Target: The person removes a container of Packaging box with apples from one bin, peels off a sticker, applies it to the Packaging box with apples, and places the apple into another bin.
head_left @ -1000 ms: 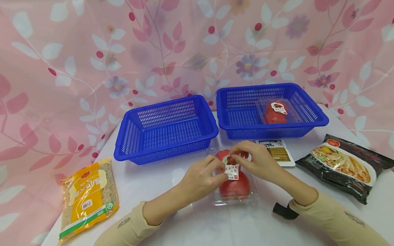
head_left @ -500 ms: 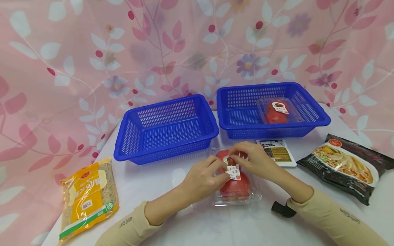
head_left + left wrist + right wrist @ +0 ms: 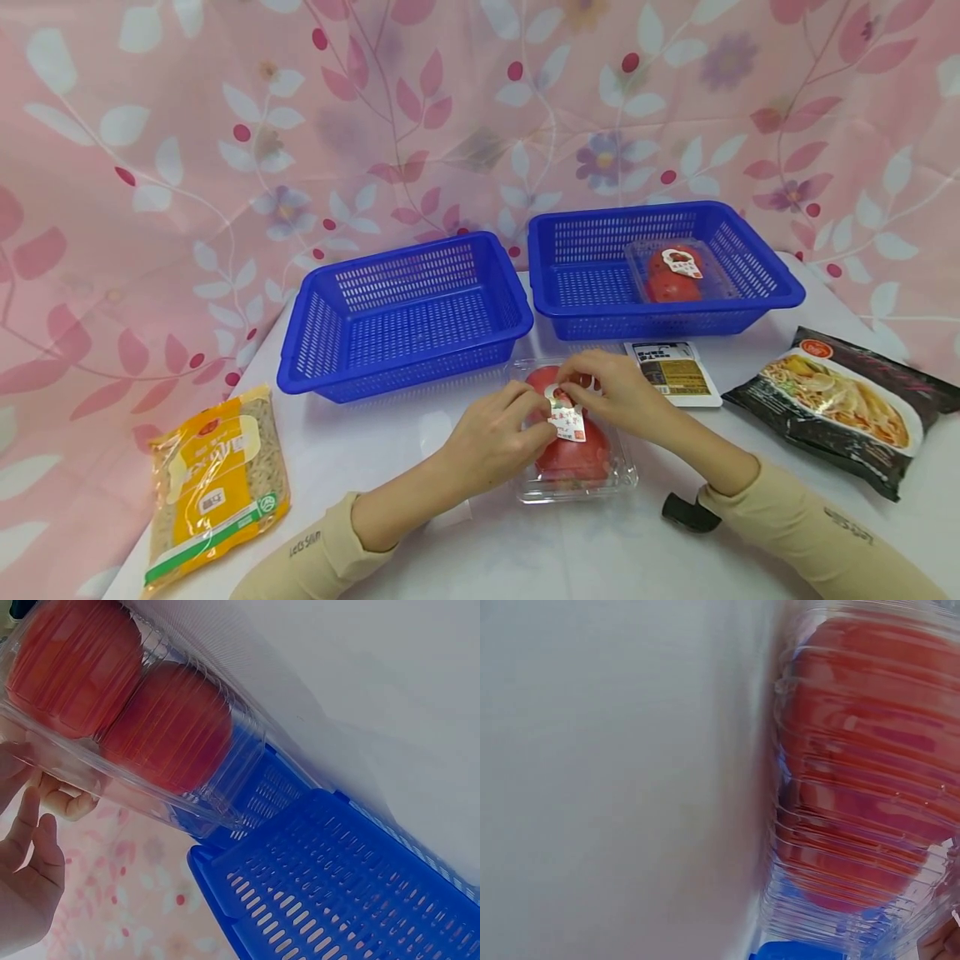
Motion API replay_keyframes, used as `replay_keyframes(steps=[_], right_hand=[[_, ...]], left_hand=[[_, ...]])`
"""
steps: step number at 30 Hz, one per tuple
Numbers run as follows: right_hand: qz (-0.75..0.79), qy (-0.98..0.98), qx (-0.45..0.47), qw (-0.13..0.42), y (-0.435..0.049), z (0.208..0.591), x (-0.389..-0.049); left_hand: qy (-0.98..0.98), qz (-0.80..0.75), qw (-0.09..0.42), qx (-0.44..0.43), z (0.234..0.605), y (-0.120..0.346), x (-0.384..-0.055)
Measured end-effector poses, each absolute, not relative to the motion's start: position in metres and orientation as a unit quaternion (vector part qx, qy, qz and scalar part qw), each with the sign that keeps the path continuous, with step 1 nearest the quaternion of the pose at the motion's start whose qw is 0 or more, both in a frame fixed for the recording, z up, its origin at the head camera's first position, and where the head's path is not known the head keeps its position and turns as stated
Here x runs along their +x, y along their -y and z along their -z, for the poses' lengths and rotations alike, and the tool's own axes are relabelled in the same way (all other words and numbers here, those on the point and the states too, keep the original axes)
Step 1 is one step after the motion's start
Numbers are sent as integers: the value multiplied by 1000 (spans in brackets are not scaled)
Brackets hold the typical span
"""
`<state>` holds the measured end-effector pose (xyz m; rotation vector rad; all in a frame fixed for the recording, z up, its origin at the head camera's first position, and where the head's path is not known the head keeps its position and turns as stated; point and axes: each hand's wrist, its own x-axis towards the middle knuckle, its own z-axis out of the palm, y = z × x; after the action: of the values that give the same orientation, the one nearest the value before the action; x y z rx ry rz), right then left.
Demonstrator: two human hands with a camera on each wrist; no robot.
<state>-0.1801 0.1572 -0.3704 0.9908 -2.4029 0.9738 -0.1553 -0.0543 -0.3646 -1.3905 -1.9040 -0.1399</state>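
Note:
A clear plastic box (image 3: 618,479) of red round fruits (image 3: 573,457) lies on the table between my hands. On its lid is a white printed label (image 3: 567,423), its upper part bent. My left hand (image 3: 491,437) pinches the label's left side with curled fingers. Thumb and forefinger of my right hand (image 3: 618,392) pinch its top end. From the left wrist, the box (image 3: 161,727) shows its ribbed side, with the left hand (image 3: 26,889) at lower left. In the right wrist view the box (image 3: 862,765) hides most of the right hand (image 3: 941,945).
A blue basket (image 3: 408,367) stands behind on the left. Another blue basket (image 3: 667,308), at back right, holds a similar fruit box (image 3: 716,271). A yellow grain bag (image 3: 217,492) lies left; a flat packet (image 3: 678,375), black noodle bag (image 3: 840,408) and black object (image 3: 690,512) lie right.
The label's top has bent over more and its lower end has tilted slightly. Both hands stay nearly in place, and the box has hardly moved.

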Motion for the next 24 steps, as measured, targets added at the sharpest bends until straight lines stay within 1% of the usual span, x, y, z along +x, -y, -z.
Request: replay_keyframes(steps=[24], right_hand=[[-309, 877, 328, 168, -153, 372, -181]], left_hand=[[756, 66, 357, -545, 370, 57, -155]])
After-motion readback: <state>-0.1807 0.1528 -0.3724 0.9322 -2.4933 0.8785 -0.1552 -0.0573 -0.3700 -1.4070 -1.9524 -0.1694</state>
